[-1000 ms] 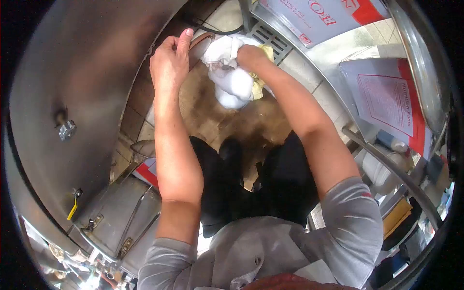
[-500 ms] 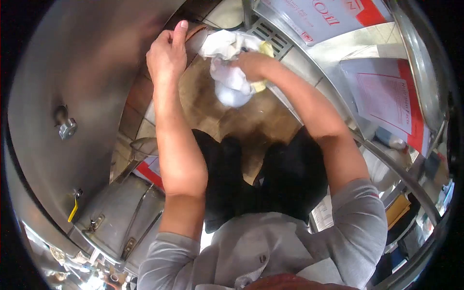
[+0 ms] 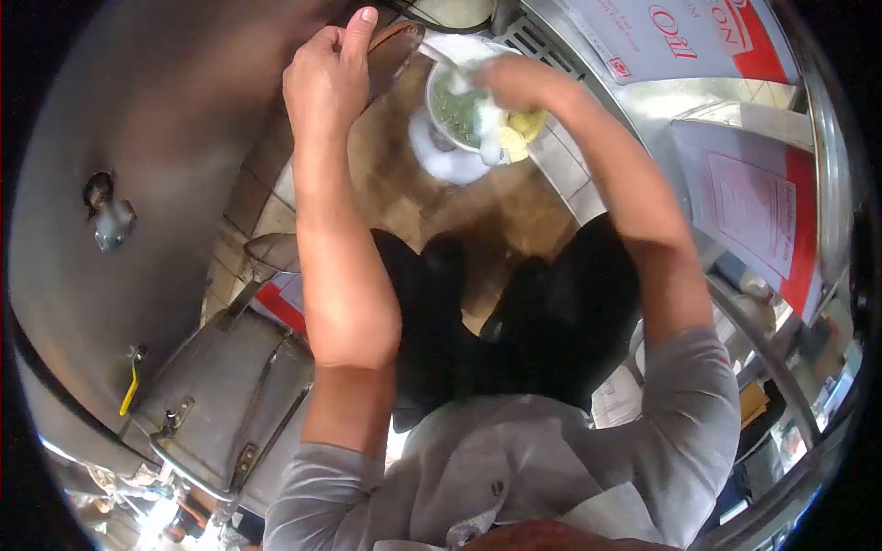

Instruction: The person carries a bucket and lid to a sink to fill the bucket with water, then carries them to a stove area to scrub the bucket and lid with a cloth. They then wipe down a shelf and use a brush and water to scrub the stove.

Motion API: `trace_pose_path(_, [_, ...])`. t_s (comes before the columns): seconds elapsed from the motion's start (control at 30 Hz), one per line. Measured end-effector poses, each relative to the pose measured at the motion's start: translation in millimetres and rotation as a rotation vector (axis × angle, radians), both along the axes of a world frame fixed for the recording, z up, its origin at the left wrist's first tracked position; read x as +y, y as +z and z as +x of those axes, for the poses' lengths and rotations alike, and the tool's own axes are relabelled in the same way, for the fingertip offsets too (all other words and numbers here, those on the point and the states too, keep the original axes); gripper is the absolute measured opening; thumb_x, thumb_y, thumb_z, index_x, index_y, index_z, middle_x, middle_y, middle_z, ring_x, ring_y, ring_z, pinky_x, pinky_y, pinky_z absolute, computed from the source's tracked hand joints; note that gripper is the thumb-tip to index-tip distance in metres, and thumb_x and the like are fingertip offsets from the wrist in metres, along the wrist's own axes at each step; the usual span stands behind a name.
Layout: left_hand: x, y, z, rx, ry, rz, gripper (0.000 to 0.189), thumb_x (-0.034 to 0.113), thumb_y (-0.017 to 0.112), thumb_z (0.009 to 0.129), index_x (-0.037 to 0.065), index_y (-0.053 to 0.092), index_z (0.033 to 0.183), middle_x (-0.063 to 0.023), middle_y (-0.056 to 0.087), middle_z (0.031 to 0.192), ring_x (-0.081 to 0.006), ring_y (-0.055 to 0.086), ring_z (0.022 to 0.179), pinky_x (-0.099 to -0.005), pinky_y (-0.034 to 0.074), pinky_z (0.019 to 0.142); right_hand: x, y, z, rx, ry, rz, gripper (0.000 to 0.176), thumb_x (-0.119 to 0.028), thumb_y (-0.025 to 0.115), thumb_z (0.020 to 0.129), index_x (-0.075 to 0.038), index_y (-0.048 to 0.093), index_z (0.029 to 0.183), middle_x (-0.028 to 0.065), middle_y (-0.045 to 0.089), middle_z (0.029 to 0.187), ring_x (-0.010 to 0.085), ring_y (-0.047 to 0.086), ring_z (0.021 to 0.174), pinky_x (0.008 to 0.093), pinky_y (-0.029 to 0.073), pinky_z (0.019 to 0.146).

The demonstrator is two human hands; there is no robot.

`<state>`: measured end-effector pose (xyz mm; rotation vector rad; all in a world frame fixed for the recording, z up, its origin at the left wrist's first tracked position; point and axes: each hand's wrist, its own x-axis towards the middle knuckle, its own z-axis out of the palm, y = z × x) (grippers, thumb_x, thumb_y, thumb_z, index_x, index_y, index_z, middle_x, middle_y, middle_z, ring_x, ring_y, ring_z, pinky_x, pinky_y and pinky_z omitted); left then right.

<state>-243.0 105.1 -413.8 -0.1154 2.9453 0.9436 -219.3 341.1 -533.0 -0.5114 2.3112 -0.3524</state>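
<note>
My left hand is up at the steel panel's edge, fingers curled and thumb raised. Right beside it is a brown-rimmed, partly see-through piece; I cannot tell what the fingers grip. My right hand, smeared by motion, is over a white bucket near the floor. A wet white cloth hangs down from its fingers. Greenish contents with flecks show inside the bucket. Yellow cloth lies at the bucket's right side, and a white, foamy-looking patch is just below it.
A large steel panel with a knob and a yellow-handled valve rises on the left. Oil boxes sit on a rack at right, behind a metal rail. Brown cardboard covers the floor tiles by my legs.
The bunched white cloth has come down from over the bucket, uncovering the greenish contents. My right hand has shifted right and slightly up in view. My left hand stays by the panel edge.
</note>
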Motion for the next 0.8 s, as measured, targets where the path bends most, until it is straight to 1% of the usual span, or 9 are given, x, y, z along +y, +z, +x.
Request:
trace_pose_path(0.13, [3.3,5.6,-0.4,-0.012,-0.003,-0.009,0.067,0.068,0.056,0.095,0.002,0.071,0.087,-0.0205,0.071,0.081,-0.0383,0.066,0.081,-0.0461,0.052,0.079,21.0,-22.5,57.7,0.266,-0.011,-0.194,0.064,0.005,0.056,0.079,-0.025,0.068,0.134,0.0181,0.05,0.151,0.04,0.064,0.114,0.0473,0.053,0.097])
trace_pose_path(0.23, [9.3,1.9,-2.0,0.023,-0.008,-0.007,0.065,0.067,0.056,0.094,0.004,0.073,0.088,-0.0198,0.073,0.082,-0.0397,0.069,0.085,-0.0466,0.053,0.08,0.7,-41.0,48.6,0.204,0.069,0.041,0.065,0.002,0.06,0.079,-0.031,0.066,0.136,0.0144,0.033,0.162,0.0423,0.062,0.116,0.0458,0.054,0.097])
trace_pose_path(0.27, [9.6,0.9,-2.1,0.035,-0.009,-0.006,0.065,0.067,0.056,0.094,0.004,0.073,0.089,-0.0198,0.073,0.083,-0.0395,0.069,0.085,-0.0464,0.053,0.081,-3.4,-44.4,47.7,0.274,0.032,-0.018,0.059,-0.003,0.065,0.079,-0.024,0.068,0.134,0.0177,0.049,0.149,0.0407,0.064,0.112,0.0445,0.054,0.096])
trace_pose_path(0.37, [13.0,0.7,-2.8,-0.003,0.005,-0.039,0.066,0.068,0.056,0.094,0.005,0.073,0.09,-0.0196,0.074,0.086,-0.0394,0.07,0.089,-0.0466,0.053,0.083,-1.2,-91.3,8.9,0.232,0.091,0.002,0.042,-0.009,0.061,0.085,-0.013,0.071,0.126,0.023,0.064,0.131,0.0378,0.068,0.107,0.0457,0.054,0.096])
trace_pose_path(0.43, [13.5,-3.5,-3.8,0.003,0.0,-0.042,0.066,0.069,0.056,0.093,0.005,0.073,0.091,-0.0195,0.074,0.088,-0.0397,0.069,0.09,-0.047,0.053,0.084,26.3,-105.3,-15.2,0.393,0.028,-0.311,0.036,-0.012,0.06,0.084,-0.005,0.072,0.117,0.0235,0.071,0.112,0.0378,0.07,0.102,0.047,0.055,0.093])
trace_pose_path(0.47, [12.1,-5.2,-3.3,0.002,-0.001,-0.046,0.066,0.069,0.056,0.093,0.005,0.073,0.091,-0.0195,0.074,0.089,-0.0398,0.069,0.091,-0.0473,0.052,0.085,28.2,-61.6,-17.3,0.287,-0.029,-0.231,0.036,-0.01,0.06,0.082,-0.005,0.072,0.115,0.0235,0.071,0.114,0.0393,0.07,0.102,0.0482,0.055,0.092])
trace_pose_path(0.57, [9.9,1.4,-1.4,-0.012,0.001,-0.035,0.066,0.069,0.055,0.093,0.006,0.073,0.092,-0.0195,0.074,0.09,-0.0403,0.069,0.092,-0.0476,0.052,0.085,17.6,-36.8,-3.1,0.281,-0.213,-0.117,0.031,-0.01,0.058,0.086,-0.006,0.073,0.113,0.0271,0.07,0.112,0.0397,0.069,0.102,0.0497,0.056,0.089])
trace_pose_path(0.67, [9.3,5.3,0.3,-0.02,0.033,-0.05,0.073,0.072,0.055,0.093,0.001,0.072,0.097,-0.0245,0.071,0.093,-0.0401,0.067,0.092,-0.0455,0.051,0.087,-7.8,-16.8,36.9,0.524,-0.204,0.036,0.032,-0.01,0.049,0.095,-0.008,0.071,0.118,0.0308,0.068,0.113,0.0387,0.07,0.104,0.0502,0.057,0.086])
trace_pose_path(0.8, [8.5,3.0,-2.2,-0.037,0.008,-0.039,0.072,0.071,0.055,0.093,0.001,0.072,0.097,-0.024,0.071,0.092,-0.0388,0.066,0.09,-0.0448,0.051,0.086,-7.6,-89.2,29.5,0.46,-0.265,-0.01,0.031,-0.01,0.048,0.098,0.0,0.068,0.12,0.0277,0.067,0.12,0.0394,0.069,0.107,0.0496,0.057,0.089])
